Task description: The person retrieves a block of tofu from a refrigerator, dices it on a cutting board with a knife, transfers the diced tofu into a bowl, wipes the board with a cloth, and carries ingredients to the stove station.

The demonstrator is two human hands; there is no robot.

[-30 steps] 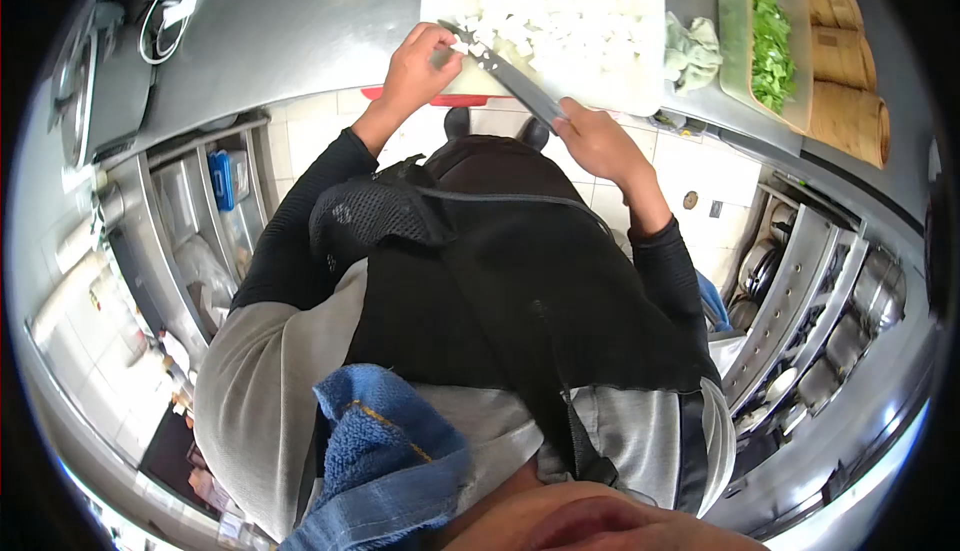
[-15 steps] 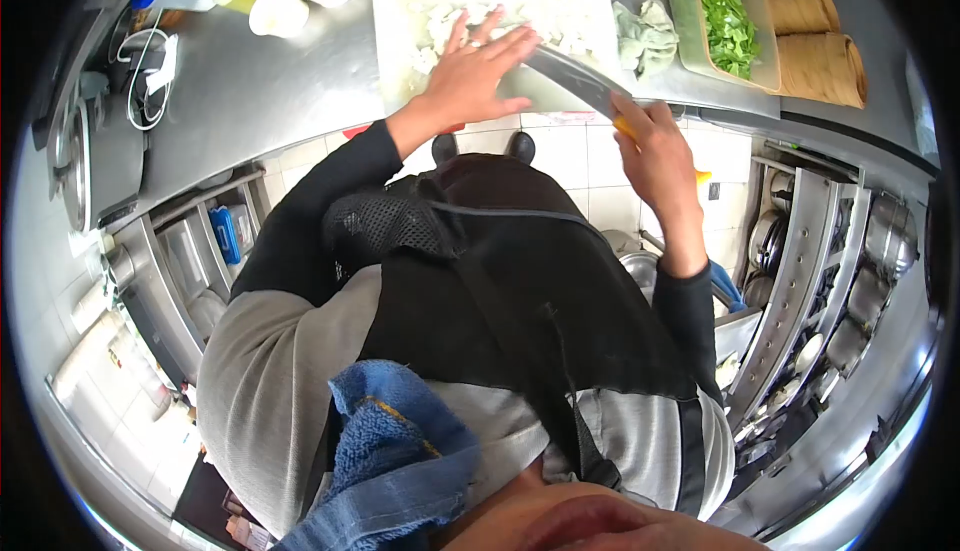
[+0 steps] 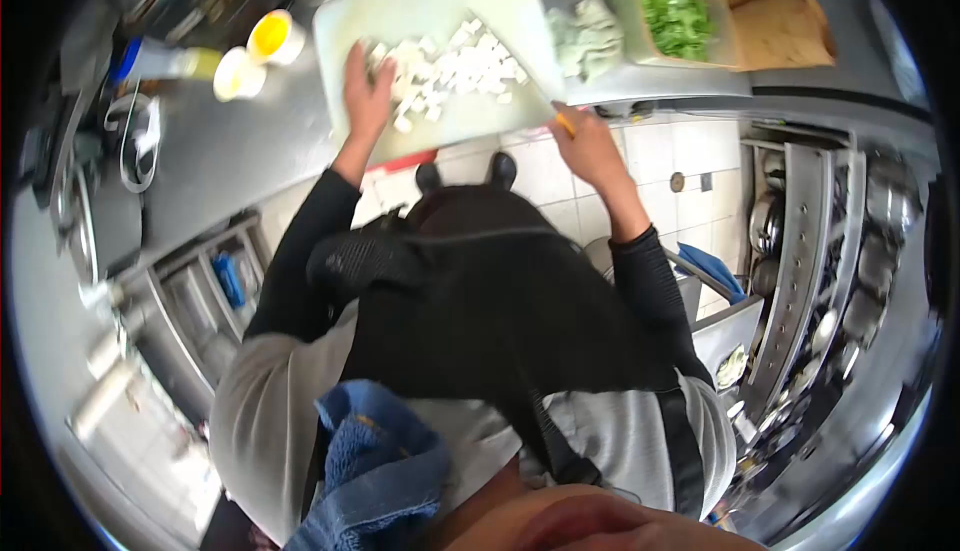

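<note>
White diced pieces (image 3: 460, 69) lie loosely spread over a white cutting board (image 3: 400, 6). At their left edge is my left hand (image 3: 368, 101), fingers stretched and thumb apart, gripping nothing. The fingertips are close to the nearest cubes; whether they touch them I cannot tell. My right hand (image 3: 592, 149) is wrapped round the yellow handle of a kitchen knife (image 3: 520, 57). Its long blade slants up and left across the board's right part, beside the cubes.
Right of the board are a crumpled pale cloth (image 3: 585, 39), a tub of chopped greens (image 3: 672, 6) and brown cardboard (image 3: 780, 31). Two white cups (image 3: 240, 75) and a blue-capped bottle (image 3: 155, 59) stand on the left. The steel counter (image 3: 215, 146) ends just before my body.
My left hand has come off the blade and moved left beside the cubes. The knife has shifted to the right side of the pieces. The whole view has also shifted.
</note>
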